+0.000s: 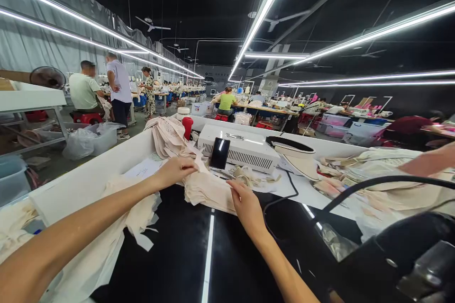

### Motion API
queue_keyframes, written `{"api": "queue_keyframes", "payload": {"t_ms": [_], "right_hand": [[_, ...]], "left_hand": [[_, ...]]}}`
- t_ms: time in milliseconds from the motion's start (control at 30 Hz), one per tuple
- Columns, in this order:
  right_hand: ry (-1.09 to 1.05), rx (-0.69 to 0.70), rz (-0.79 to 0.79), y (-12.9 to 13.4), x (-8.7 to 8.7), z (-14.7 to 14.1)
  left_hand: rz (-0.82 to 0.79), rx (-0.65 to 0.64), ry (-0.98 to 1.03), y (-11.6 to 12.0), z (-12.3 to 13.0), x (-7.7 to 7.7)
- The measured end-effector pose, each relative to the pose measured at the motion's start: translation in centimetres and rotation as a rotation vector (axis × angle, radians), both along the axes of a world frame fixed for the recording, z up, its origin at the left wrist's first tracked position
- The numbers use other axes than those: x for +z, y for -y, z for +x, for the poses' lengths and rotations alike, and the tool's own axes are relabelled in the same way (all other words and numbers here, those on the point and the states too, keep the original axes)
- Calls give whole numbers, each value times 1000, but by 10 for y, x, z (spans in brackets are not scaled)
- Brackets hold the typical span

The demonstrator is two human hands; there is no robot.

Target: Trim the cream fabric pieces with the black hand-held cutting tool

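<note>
A stack of cream cut fabric pieces [209,191] lies at the back of a glossy black worktop [177,246]. My left hand [175,171] is closed at the stack's upper left, thumb and fingers pinching a cream fabric piece [202,164]. At the stack's right edge, my right hand [248,206] grips the layers, with its fingertips on top and the thumb hidden. A larger heap of cream fabric [168,136] rises just behind my left hand. More fabric strips [137,220] hang under my left forearm.
Behind the stack a phone [220,153] leans on a white vented box [241,149], near a red bottle [187,128]. A sun visor [296,154] and a black cable [293,184] lie right. A black machine [401,251] fills the lower right. Several people sit or stand beyond.
</note>
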State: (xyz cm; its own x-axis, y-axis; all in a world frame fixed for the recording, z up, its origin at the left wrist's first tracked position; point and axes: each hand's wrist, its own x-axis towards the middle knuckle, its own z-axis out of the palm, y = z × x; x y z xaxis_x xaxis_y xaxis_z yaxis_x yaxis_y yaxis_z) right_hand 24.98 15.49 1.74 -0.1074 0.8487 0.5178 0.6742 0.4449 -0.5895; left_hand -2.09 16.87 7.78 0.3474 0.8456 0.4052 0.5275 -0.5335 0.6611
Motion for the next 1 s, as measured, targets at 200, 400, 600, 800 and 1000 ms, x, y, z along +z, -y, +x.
{"api": "queue_keyframes", "payload": {"t_ms": [200, 400, 600, 800, 1000], "right_hand": [[306, 1, -22, 5, -22, 9], [519, -130, -20, 15, -17, 10], [587, -257, 50, 31, -8, 2], [548, -104, 148, 24, -10, -19], [551, -77, 176, 14, -31, -22]], "left_hand": [[-5, -28, -177, 2, -8, -40], [33, -44, -288, 8, -7, -45], [77, 26, -306, 10, -11, -33], [138, 36, -274, -5, 9, -4], [69, -107, -372, -21, 33, -12]]}}
